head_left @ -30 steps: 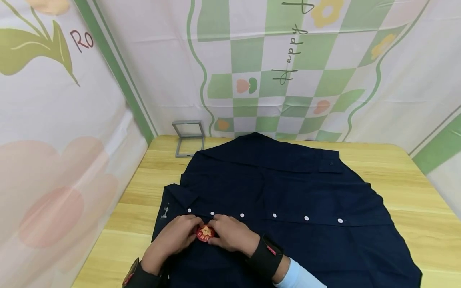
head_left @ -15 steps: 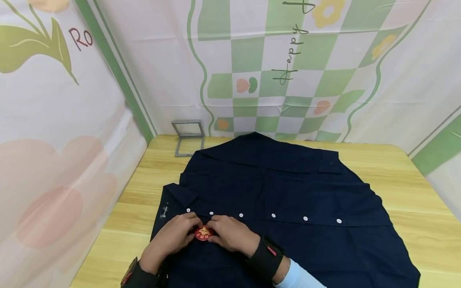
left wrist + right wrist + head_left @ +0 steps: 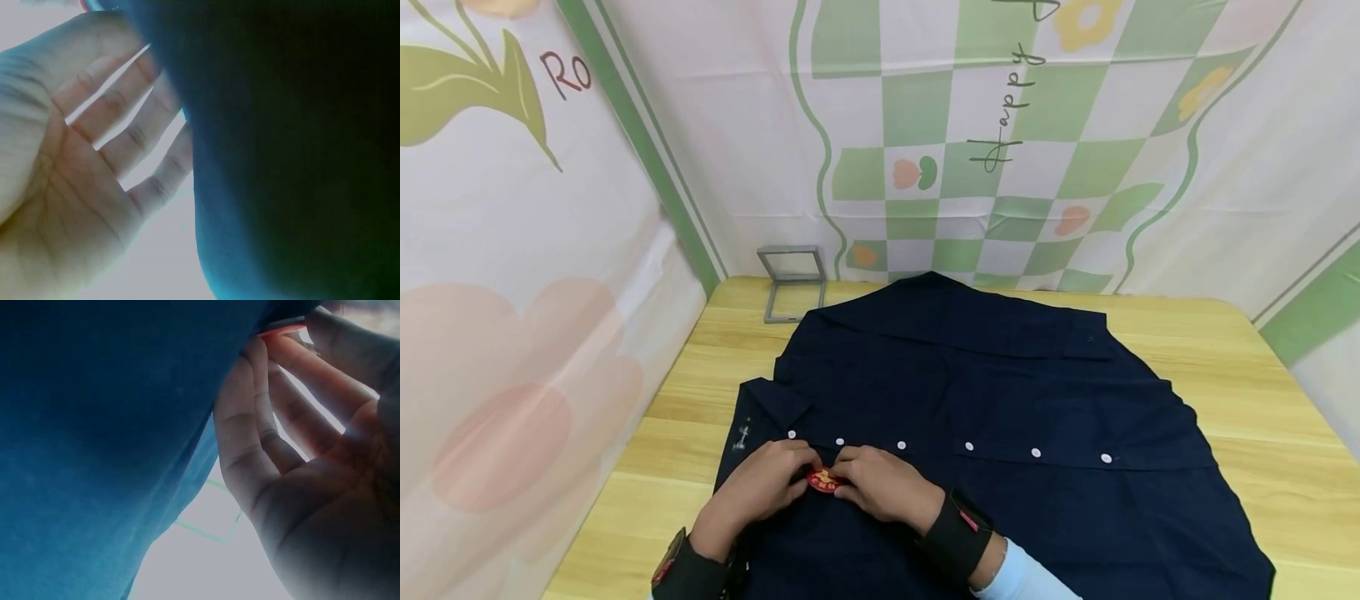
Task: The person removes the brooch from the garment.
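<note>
A round red badge with gold markings is held over the front of a dark navy shirt. My left hand pinches its left side, and my right hand pinches the right side. The badge leans, its face showing as a narrow oval. From the right wrist, the badge's red rim shows between thumb and fingers, next to the shirt cloth. The left wrist view has the fingers reaching behind dark cloth. The back of the badge is hidden.
The shirt lies spread over a wooden table, a row of white buttons along its front. A grey frame-like case stands opened at the back left. Patterned curtains border the table behind and to the left.
The badge has tilted, so its face looks flatter than before. Both hands keep their hold and have barely moved.
</note>
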### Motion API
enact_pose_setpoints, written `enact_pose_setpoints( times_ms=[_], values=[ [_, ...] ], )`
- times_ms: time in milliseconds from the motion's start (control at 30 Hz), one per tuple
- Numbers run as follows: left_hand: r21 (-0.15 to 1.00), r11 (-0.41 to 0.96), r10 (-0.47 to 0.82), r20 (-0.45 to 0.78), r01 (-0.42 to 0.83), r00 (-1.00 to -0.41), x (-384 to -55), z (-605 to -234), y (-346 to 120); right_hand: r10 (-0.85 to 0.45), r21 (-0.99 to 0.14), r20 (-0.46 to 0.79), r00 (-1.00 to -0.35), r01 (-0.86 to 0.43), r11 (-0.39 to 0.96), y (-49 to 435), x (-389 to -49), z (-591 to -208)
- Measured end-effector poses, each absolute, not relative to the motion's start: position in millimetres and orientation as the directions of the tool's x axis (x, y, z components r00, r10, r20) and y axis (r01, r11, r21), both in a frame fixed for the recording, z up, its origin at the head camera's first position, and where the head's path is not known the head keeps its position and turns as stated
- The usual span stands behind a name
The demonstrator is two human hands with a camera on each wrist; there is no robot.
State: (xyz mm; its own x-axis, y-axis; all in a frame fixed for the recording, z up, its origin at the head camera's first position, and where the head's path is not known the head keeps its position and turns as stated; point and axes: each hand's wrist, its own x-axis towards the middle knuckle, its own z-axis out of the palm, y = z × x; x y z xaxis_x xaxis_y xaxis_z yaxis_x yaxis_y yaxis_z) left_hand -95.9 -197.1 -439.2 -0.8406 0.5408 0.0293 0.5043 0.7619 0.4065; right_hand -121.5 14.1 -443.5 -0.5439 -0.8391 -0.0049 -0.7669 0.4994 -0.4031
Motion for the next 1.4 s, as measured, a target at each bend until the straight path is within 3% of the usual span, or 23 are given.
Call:
enact_pose_setpoints(
  times_ms=[267,933,1400],
  values=[
    [0.405,0.766,0.544,0.004,0.499,-0.839,-98,-441,-193,-0.852,-0.418,0.010,-0.524,-0.776,0.472,16,-124,-445],
    [0.467,0.734,0.572,-0.032,0.493,-0.820,-102,-439,-200,-0.819,-0.553,-0.006,-0.573,-0.680,0.481,20,-125,-447],
    [0.438,0.744,0.557,0.010,0.505,-0.830,-97,-440,-203,-0.795,-0.567,-0.075,-0.602,-0.630,0.530,20,-126,-442]
  ],
)
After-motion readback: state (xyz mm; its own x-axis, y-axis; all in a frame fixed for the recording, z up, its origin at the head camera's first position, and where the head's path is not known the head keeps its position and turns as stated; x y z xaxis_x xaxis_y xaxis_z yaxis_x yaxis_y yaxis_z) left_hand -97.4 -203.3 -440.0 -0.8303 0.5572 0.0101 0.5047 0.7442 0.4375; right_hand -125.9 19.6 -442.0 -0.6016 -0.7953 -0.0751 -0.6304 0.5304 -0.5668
